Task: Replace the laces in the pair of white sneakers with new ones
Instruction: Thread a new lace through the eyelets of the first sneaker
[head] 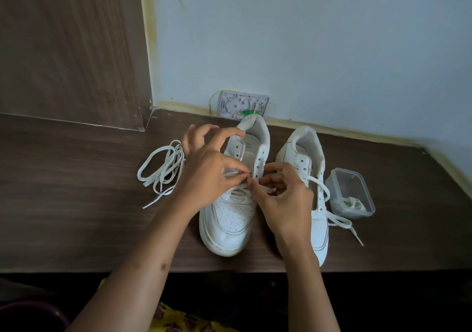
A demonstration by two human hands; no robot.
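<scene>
We pinch the new lace (236, 174) between the fingers of both the left hand (212, 176) and the right hand (283, 193), over the left sneaker (229, 216); lower eyelets laced, upper eyelets and the right sneaker (318, 229) beyond our right knuckles remain
</scene>
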